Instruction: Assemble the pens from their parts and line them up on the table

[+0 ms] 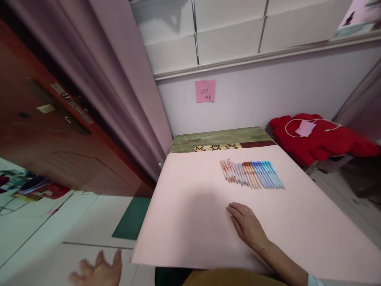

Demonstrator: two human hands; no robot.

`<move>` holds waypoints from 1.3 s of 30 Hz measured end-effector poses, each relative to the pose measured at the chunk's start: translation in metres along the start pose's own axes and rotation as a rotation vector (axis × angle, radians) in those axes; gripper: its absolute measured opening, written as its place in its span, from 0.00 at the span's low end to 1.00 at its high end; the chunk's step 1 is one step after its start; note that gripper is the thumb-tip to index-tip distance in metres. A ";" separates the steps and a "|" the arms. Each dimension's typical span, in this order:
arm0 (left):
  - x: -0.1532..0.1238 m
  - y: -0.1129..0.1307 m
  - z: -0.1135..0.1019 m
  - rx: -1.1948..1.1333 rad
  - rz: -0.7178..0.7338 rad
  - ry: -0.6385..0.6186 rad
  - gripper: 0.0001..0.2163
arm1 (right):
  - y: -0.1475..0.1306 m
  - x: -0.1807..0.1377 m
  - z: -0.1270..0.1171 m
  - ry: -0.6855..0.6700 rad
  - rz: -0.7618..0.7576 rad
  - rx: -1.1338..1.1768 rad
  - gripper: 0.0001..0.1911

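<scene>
A row of several pens (252,174) lies side by side on the pink-covered table (184,171), grouped by colour from red-and-white through pale lilac and brown to blue and turquoise. My right hand (245,224) rests on the table just in front of the row, apart from it. Its fingers are stretched out and I see nothing in them. Off the table's left front corner, my left hand (101,272) hangs over the floor with its fingers spread and holds nothing; the bottom edge of the view cuts it off.
Along the table's far edge shows a green wood-patterned strip (220,136). A pink note (205,91) is stuck on the wall behind. Red cloth (324,139) with a white cord lies at the right. On the left are a mauve curtain (119,79) and a brown door (44,131).
</scene>
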State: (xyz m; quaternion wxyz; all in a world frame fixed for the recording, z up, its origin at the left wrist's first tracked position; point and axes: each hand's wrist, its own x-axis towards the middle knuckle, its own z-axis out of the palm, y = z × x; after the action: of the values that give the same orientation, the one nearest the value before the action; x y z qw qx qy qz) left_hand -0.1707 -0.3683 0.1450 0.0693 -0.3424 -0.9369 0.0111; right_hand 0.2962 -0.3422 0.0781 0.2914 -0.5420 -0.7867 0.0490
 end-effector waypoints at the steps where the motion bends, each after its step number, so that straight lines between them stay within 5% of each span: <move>1: 0.000 0.021 -0.001 -0.084 0.076 0.037 0.32 | 0.000 0.001 -0.005 -0.027 0.004 0.017 0.18; 5: -0.013 0.108 -0.034 -0.315 0.483 0.097 0.26 | -0.005 0.018 -0.033 -0.169 0.072 0.154 0.16; 10: -0.064 0.191 -0.111 -0.659 1.098 -0.076 0.31 | -0.035 0.069 -0.089 -0.062 0.180 0.230 0.20; 14: -0.107 0.226 -0.166 -0.717 1.260 -0.161 0.42 | -0.066 0.110 -0.138 -0.028 0.213 0.205 0.28; 19: -0.139 0.248 -0.204 -0.649 1.261 0.008 0.46 | -0.077 0.135 -0.167 0.167 0.196 -0.163 0.51; 26: -0.148 0.287 -0.204 -0.655 1.214 0.219 0.40 | -0.050 0.148 -0.166 0.385 0.123 -0.479 0.47; 34: -0.147 0.319 -0.195 -0.625 1.210 0.208 0.38 | -0.024 0.164 -0.172 0.372 0.166 -0.446 0.45; 37: -0.140 0.319 -0.171 -0.658 1.234 0.112 0.38 | -0.003 0.159 -0.165 0.288 0.278 -0.329 0.42; 39: -0.133 0.312 -0.135 -0.663 1.273 -0.017 0.37 | 0.023 0.148 -0.153 0.197 0.391 -0.252 0.37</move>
State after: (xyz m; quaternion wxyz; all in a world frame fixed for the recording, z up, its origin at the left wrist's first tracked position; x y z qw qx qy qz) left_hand 0.1483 -0.2190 0.2411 -0.0657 -0.8252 -0.5101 -0.2333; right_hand 0.3572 -0.2393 0.2550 0.2818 -0.7180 -0.6347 -0.0471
